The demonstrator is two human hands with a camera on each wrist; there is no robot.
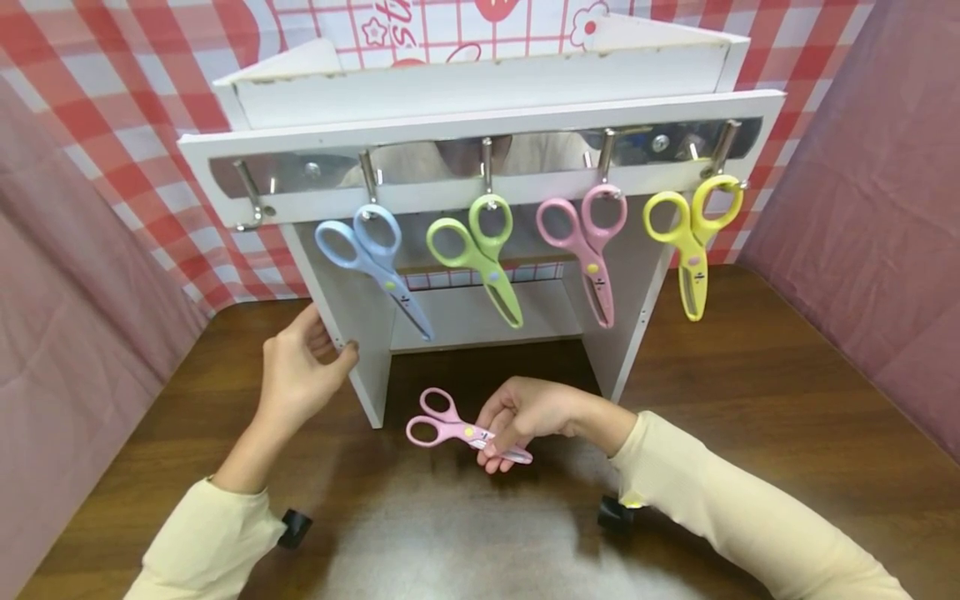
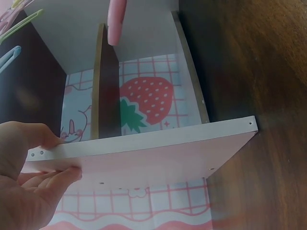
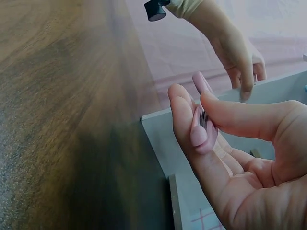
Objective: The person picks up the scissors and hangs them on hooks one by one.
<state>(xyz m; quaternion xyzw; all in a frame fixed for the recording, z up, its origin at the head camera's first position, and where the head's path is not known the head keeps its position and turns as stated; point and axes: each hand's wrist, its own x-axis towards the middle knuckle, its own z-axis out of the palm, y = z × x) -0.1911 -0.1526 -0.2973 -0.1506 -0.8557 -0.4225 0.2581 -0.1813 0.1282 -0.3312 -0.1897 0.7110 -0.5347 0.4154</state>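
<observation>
My right hand [image 1: 531,414] pinches a pair of pink scissors [image 1: 452,428] by the blades, between thumb and fingers. Their handles point left, low in front of a white shelf unit. With thumb and fingers on either side, my left hand [image 1: 298,367] grips the front edge of the unit's left side panel [image 2: 158,142]. From the hook rail above hang blue scissors [image 1: 381,265], green scissors [image 1: 480,250], a second pink pair [image 1: 592,262] and yellow scissors [image 1: 694,250]. The leftmost hook [image 1: 250,190] is bare.
The shelf unit [image 1: 480,100] stands on a dark wooden table [image 1: 420,533], its rail jutting forward over the opening. Behind it hangs a red-and-white checked cloth [image 1: 180,150]. Pink fabric borders the table at left and right [image 1: 870,225].
</observation>
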